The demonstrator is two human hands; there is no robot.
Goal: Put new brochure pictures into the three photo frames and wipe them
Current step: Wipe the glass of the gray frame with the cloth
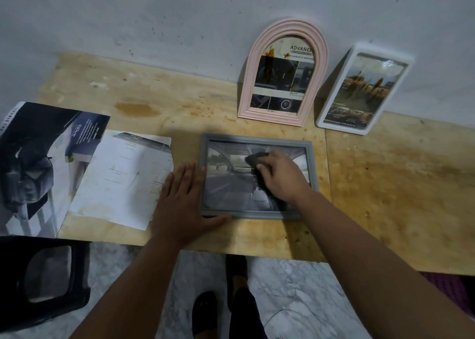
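- Grey frame point(257, 211) flat on the wooden table point(385, 184), centre of the picture, glass up: laid down that way, most likely, so wiping pressure goes straight into the tabletop instead of tipping it.
- Left hand point(183, 200) spread flat just left of centre, fingers straight, holding nothing; fingertips against the grey frame's left edge and thumb along its lower edge, seemingly bracing it against sliding.
- Right hand point(279, 176) over the glass, right of centre, fingers curled round a dark cloth point(253, 158) and pressing it onto the pane; cloth bunched small, probably for a firm rub.
- Car-interior picture already behind the glass of the grey frame, so insertion looks done here and wiping is the step in hand.
- Pink arched frame point(282, 74) and white frame point(365, 89) in the upper right, both leaning upright against the wall point(154, 17), well apart from the hands and out of the wiping area; each with a brochure picture inside.
- Brown smears visible on the glass of both leaning frames, so likely still to be wiped.
- Brochure point(38, 164) and a cut sheet point(123, 176) at the left, flat on the table, near the left hand but untouched; apparently leftovers from cutting.
- Dark stool point(46, 282) in the lower left, below the table edge.
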